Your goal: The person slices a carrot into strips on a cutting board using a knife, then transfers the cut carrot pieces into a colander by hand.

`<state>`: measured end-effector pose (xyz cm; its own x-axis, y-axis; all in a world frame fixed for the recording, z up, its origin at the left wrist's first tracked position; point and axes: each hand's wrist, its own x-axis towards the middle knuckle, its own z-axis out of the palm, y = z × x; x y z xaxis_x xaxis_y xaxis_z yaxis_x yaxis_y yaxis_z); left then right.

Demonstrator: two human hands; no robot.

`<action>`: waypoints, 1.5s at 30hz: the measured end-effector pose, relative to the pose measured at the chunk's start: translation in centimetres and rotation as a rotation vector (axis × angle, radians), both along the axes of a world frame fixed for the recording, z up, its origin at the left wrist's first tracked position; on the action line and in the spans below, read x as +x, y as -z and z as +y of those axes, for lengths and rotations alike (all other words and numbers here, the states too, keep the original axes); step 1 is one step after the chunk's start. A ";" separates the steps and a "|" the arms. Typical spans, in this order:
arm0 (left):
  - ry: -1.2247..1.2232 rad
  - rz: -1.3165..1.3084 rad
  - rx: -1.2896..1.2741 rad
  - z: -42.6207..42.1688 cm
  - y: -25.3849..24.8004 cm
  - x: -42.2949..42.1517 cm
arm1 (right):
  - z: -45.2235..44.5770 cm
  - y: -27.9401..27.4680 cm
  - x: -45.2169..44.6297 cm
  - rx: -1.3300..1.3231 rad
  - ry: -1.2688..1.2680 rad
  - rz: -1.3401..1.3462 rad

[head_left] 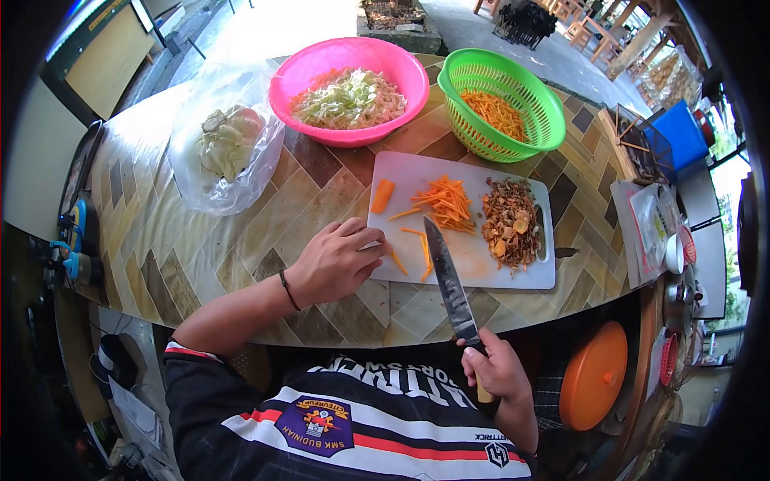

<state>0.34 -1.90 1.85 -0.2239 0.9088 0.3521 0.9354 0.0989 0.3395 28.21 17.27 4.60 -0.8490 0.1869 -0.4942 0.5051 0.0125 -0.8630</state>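
My right hand grips a large kitchen knife by its handle, the long blade slanting up and left over the white cutting board. My left hand is at the board's left edge, fingers curled together beside a few loose carrot strips; whether anything is between the fingertips is hidden. Beyond the knife tip lies a pile of carrot strips. An uncut carrot chunk rests at the board's upper left. Brownish peelings and scraps are heaped on the right side.
Behind the board stand a pink bowl of shredded vegetables and a green colander holding carrot strips. A clear plastic bag with cabbage lies at left. An orange lid is below the table edge at right.
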 end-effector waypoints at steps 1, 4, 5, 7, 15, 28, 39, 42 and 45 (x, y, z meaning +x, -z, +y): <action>0.001 0.008 0.010 0.0 0.0 -0.1 | -0.2 0.0 0.1 0.015 -0.016 -0.007; 0.010 0.021 0.031 0.0 0.2 0.0 | -0.7 -0.7 0.0 0.081 -0.052 -0.059; 0.015 0.021 0.034 0.0 0.1 0.1 | -0.9 -0.9 -0.1 0.104 -0.062 -0.078; 0.023 0.021 0.052 0.0 0.2 0.2 | -1.1 -0.8 0.1 0.129 -0.060 -0.076; 0.030 0.038 0.065 0.1 0.4 0.5 | -1.8 -1.0 0.4 0.186 -0.038 -0.068; -0.042 -0.169 0.110 1.2 1.2 0.7 | -2.7 -1.2 0.1 0.196 -0.014 -0.071; 0.022 -0.004 0.091 -0.6 0.8 1.0 | -2.9 -2.5 0.0 0.430 -0.171 -0.091; 0.013 -0.024 0.089 -1.0 1.0 0.9 | -2.9 -2.3 0.2 0.491 -0.200 -0.045; -0.004 -0.053 0.114 -1.0 1.2 0.6 | -2.9 -2.6 0.0 0.490 -0.193 -0.057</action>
<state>0.89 -2.87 0.69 -0.2486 0.8624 0.4411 0.9155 0.0605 0.3978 28.21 14.33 7.20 -0.8653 0.2507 -0.4340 0.4994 0.5049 -0.7040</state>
